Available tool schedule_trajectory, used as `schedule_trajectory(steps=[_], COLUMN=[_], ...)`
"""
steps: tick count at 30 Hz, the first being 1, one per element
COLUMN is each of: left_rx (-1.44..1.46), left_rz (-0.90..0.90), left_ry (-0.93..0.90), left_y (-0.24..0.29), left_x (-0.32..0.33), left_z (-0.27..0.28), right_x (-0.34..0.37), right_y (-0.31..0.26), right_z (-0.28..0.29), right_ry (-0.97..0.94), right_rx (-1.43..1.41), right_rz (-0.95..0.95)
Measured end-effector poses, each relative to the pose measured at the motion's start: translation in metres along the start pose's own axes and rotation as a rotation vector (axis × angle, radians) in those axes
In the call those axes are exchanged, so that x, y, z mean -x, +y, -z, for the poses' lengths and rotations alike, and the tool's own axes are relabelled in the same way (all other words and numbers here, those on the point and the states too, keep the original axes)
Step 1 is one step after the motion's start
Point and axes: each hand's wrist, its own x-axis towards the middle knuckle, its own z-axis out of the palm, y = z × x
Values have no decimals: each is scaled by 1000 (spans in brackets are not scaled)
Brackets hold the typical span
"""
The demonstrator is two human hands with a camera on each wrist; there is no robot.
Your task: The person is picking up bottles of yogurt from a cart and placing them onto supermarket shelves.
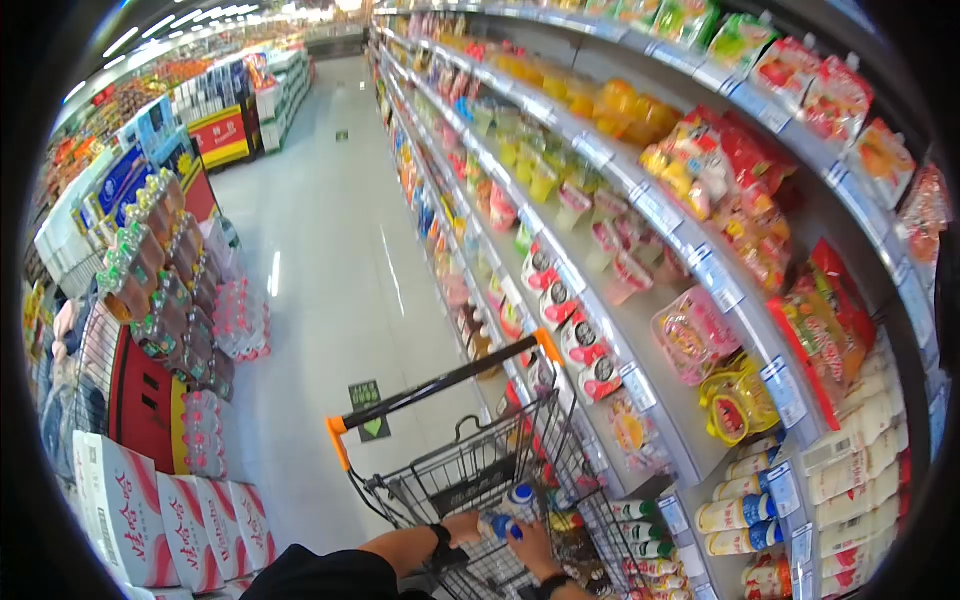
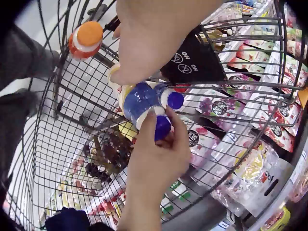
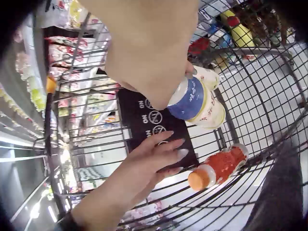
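Inside the cart basket, two white bottles with blue caps and labels lie side by side. My right hand (image 1: pixel 532 548) (image 2: pixel 156 166) pinches one bottle (image 2: pixel 143 103) (image 3: pixel 192 103) at its neck, just below the blue cap (image 2: pixel 162 127); the second bottle's cap (image 2: pixel 175 100) is beside it. In the right wrist view, my right hand (image 3: pixel 149 53) covers the cap end. My left hand (image 1: pixel 462 528) (image 2: pixel 149 43) is close to the bottles; the right wrist view shows its fingers (image 3: pixel 166 153) spread and holding nothing.
An orange-capped bottle (image 2: pixel 86 39) (image 3: pixel 219 168) is in the cart, as is a black sign panel (image 2: pixel 192 60). The cart handle (image 1: pixel 440 380) lies beyond the hands. Stocked shelves (image 1: pixel 600 300) run along the right; white-and-red cartons (image 1: pixel 125 510) and bottle packs stand left of the aisle.
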Motion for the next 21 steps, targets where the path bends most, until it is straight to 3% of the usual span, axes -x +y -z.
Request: schedule_trajectory(steps=[1,3,4,5,7,8,11,13,14,17,19,21], left_rx=[-51,-5,-15,-6,11,41,13,-159,-84,-38,-63,-99], left_rz=[-71,-185,-185,-332,-620,-644,-711,-735,-885,-991,-966,-1008], left_ry=[-1,-95,-165,-108,-2,5,36,82,114,-60,-153,-234], left_y=[-24,7,35,39,50,59,121,137,142,186,224,255], left_x=[-29,7,34,27,22,26,68,70,67,93,122,141], left_z=[-16,-2,11,0,-28,-37,-54,-71,-83,-90,-93,-103], right_x=[21,53,65,76,106,124,162,204,222,270,294,318], right_y=[-10,-9,2,12,2,-4,12,-15,-29,-27,-18,-23], right_z=[19,31,17,7,32,43,66,89,102,132,142,172], right_ry=[43,128,298,464,487,494,712,779,803,954,999,1070], right_rx=[-62,-21,22,63,57,52,335,88,-39,103,146,-72], right_rz=[1,30,75,118,96,81,502,261,138,107,-63,22])
